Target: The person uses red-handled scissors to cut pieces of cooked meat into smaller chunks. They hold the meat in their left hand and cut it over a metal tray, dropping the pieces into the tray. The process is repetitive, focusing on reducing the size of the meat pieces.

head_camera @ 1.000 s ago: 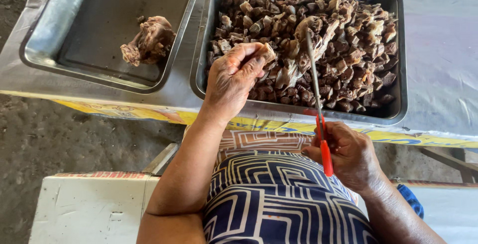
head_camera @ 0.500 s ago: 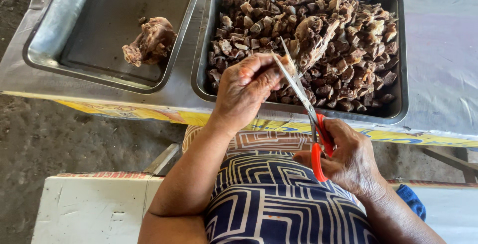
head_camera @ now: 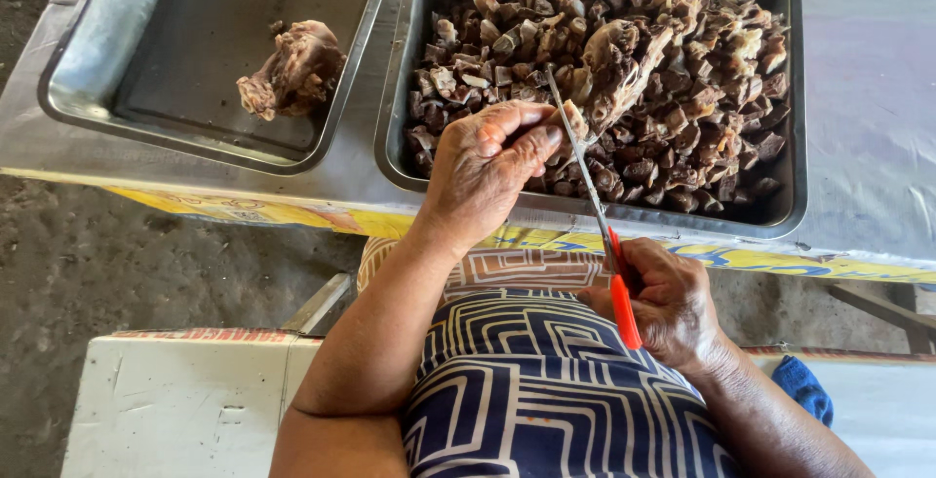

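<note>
Left hand: the left hand point(head_camera: 487, 171) is closed in a pinch on a long piece of meat point(head_camera: 609, 74), held over the near edge of the right tray point(head_camera: 795, 108).
Right hand: the right hand point(head_camera: 663, 303) is wrapped around the red handles of the scissors point(head_camera: 595, 205), low at 6 o'clock, above the lap.
Blades: parted only slightly, tips pointing to 12 o'clock, touching the piece just beside the left fingertips point(head_camera: 546, 132).
Work piece position: above the heap of cut pieces point(head_camera: 673, 88) that fills the right tray.
Cutting method: judged best to keep the pinch firm and the fingertips clear of the blade line; cut at the 1 o'clock side of the grip.
Drop zone: hold the piece over the tray so that offcuts land on the heap, not on the worktop point(head_camera: 868, 78).
Left tray: the left tray point(head_camera: 127, 49), at 10 o'clock, holds one uncut lump point(head_camera: 292, 69), well apart from both hands.
</note>
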